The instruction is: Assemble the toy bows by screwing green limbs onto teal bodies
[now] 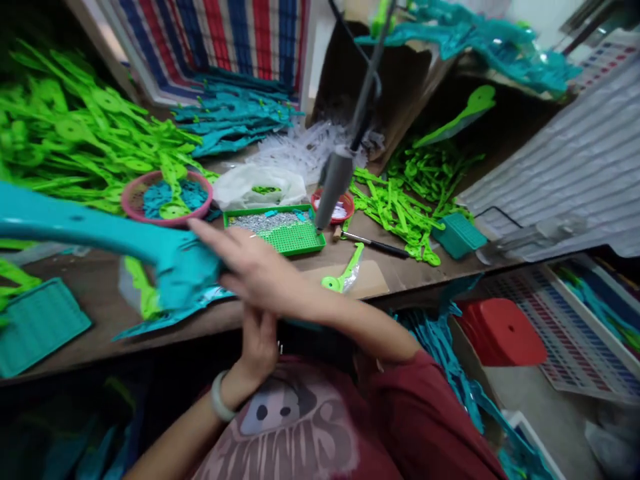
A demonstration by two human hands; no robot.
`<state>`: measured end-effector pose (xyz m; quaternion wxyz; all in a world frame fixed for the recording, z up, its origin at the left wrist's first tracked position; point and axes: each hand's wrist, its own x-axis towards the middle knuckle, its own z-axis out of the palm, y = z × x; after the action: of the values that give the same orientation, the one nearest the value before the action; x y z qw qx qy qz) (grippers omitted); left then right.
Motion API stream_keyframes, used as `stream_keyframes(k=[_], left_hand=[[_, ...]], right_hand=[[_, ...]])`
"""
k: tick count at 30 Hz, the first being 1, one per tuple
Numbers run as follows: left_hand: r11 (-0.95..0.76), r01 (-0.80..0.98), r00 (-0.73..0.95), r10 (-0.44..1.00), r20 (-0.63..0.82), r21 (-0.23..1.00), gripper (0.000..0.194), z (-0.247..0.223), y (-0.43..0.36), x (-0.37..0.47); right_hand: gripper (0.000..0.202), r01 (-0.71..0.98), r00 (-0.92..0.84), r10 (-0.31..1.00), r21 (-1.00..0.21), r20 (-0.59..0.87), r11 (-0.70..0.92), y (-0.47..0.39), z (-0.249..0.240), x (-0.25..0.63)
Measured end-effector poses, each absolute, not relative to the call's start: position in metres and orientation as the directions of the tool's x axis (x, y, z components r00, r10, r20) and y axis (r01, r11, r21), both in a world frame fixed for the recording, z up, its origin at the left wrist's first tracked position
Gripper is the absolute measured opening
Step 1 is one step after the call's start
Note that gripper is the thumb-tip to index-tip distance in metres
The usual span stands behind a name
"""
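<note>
A long teal plastic piece (100,230) runs in from the left edge, its wide end near the bench front. My right hand (265,277) reaches across to the left and grips that wide end, its index finger stretched along the top. Just below, my left hand (259,343) points upward against the underside of the right hand. Its fingertips are hidden, so what it holds does not show. Under the teal piece lie a flat teal part (150,325) and a lime-green part (143,290). Some blur softens the hands.
A green tray (295,240) of small metal pieces and a pink basket (131,200) stand behind my hands. A grey powered screwdriver (336,183) hangs over the bench. Lime-green parts (65,127) are heaped at left. A red stool (505,330) stands at right.
</note>
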<state>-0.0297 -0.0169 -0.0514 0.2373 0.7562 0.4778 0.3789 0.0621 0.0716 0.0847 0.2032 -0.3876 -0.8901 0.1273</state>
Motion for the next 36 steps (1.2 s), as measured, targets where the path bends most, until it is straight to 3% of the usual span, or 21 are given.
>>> stream_keyframes(k=[3, 8, 16, 19, 30, 36], left_hand=[[-0.522, 0.547, 0.253, 0.849, 0.464, 0.655, 0.055, -0.053, -0.026, -0.027], [-0.756, 0.558, 0.609, 0.653, 0.449, 0.343, 0.032, -0.064, -0.007, -0.007], [-0.813, 0.548, 0.681, 0.571, 0.459, 0.198, 0.011, -0.082, 0.023, 0.028], [-0.811, 0.565, 0.671, 0.558, 0.489, 0.15, 0.015, -0.086, 0.028, 0.028], [-0.79, 0.588, 0.567, 0.553, 0.611, 0.171, 0.026, -0.079, -0.051, -0.05], [-0.647, 0.672, 0.276, 0.67, 0.689, 0.36, 0.031, -0.069, -0.073, -0.111]], right_hand=[[0.062, 0.606, -0.642, 0.733, -0.438, 0.225, 0.664, 0.086, 0.088, 0.111], [0.06, 0.644, -0.621, 0.763, -0.439, 0.179, 0.627, 0.094, 0.079, 0.154], [0.065, 0.656, -0.652, 0.754, -0.437, 0.084, 0.616, 0.093, 0.055, 0.157], [0.065, 0.616, -0.715, 0.698, -0.442, 0.032, 0.652, 0.106, 0.039, 0.159], [0.065, 0.568, -0.799, 0.6, -0.369, -0.032, 0.736, 0.114, -0.006, 0.13], [0.065, 0.574, -0.796, 0.604, -0.364, -0.039, 0.733, 0.114, -0.01, 0.134]])
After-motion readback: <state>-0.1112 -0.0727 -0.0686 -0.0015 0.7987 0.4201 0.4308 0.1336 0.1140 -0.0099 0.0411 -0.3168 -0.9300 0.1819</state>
